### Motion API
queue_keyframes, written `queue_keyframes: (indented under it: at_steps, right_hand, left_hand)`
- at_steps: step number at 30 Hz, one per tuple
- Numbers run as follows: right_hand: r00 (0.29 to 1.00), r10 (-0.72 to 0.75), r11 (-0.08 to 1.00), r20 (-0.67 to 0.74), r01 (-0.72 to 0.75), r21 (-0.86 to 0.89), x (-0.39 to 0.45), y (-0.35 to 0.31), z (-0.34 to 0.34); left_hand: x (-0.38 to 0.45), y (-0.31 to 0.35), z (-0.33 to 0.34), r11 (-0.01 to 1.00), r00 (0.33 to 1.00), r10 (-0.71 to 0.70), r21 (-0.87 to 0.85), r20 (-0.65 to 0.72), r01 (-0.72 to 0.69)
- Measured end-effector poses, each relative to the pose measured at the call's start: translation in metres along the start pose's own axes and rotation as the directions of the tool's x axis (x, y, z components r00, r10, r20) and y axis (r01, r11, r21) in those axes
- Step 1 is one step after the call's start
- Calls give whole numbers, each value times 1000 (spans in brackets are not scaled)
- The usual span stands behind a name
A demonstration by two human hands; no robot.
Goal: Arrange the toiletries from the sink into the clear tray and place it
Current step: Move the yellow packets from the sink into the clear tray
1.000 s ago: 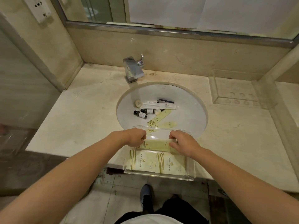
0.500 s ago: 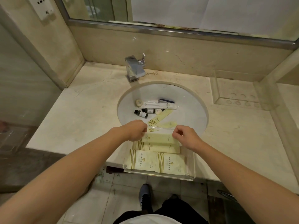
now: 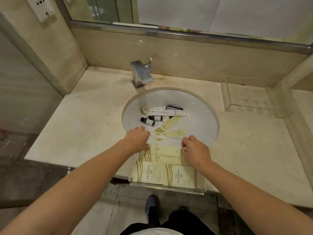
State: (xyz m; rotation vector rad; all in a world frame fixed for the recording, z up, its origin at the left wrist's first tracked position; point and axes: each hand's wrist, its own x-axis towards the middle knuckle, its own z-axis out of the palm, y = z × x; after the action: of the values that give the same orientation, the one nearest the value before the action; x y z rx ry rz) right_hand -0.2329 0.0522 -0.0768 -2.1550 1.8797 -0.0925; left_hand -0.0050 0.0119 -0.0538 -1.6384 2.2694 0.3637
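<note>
A clear tray (image 3: 166,188) sits at the counter's front edge, overhanging it slightly. In it lie two large cream packets (image 3: 149,172) and two long cream packets, the far one (image 3: 166,150) against the back wall. My left hand (image 3: 137,140) and right hand (image 3: 194,152) curl down onto the two ends of that far packet at the tray's back corners. In the sink (image 3: 194,112) remain a white tube (image 3: 166,113), two small dark bottles (image 3: 147,121), two round soaps (image 3: 145,109), a dark flat item (image 3: 174,107) and two cream packets (image 3: 166,127).
A chrome faucet (image 3: 141,75) stands behind the basin. Another clear holder (image 3: 249,102) rests against the back right corner. Walls close in the counter on the left and right, with a mirror above. My shoe (image 3: 151,206) is on the floor below the tray.
My hands set the long packet into the tray's far end, lifted off it briefly, and now sit lower at its two ends again. The sink items have not moved.
</note>
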Motion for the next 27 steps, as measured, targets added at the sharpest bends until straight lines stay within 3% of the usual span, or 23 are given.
queue_keyframes:
  at_steps: [7, 13, 19, 23, 27]
  right_hand:
    - [998, -53, 996, -36, 51, -69, -5, -5, 13]
    - [984, -64, 985, -164, 36, -171, 1, -7, 10]
    - [962, 45, 998, -270, -58, -40, 28, 0, -6]
    - [980, 190, 982, -52, -189, 28, 56, 13, -18]
    - [937, 283, 952, 204, -301, 61, 77, 28, -18]
  left_hand:
    - [6, -4, 5, 999, 1000, 11, 30, 14, -12]
    - [13, -8, -5, 1000, 999, 3, -16, 50, -2]
    - [31, -10, -19, 981, 998, -70, -180, 0, 69]
    - [49, -10, -26, 965, 995, -84, -246, 48, 93]
    - [67, -10, -26, 933, 993, -73, -345, 97, 103]
